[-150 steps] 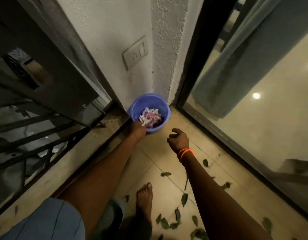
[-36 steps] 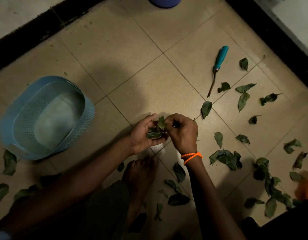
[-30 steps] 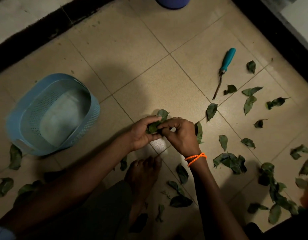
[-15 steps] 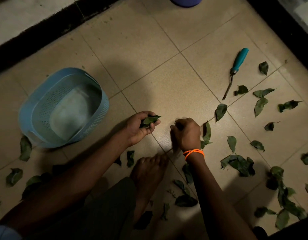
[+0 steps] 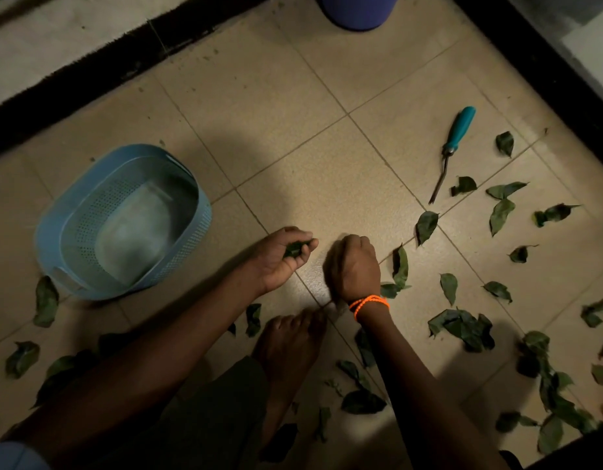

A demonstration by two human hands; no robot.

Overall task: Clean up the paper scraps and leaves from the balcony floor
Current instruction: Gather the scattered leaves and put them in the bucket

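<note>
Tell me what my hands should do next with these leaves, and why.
Probably drop the leaves your left hand holds into the light blue basket beside it. Its bottom looks bare, and many leaves still lie on the tiles, so that hand needs freeing.

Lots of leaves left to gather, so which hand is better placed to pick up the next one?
The right hand, probably: it is beside the green leaf on the tile, with most leaves on its side. The left hand already grips leaves.

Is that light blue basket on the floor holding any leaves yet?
Empty. The basket stands upright and its pale bottom shows bare; the leaves gathered so far sit in the left hand.
</note>
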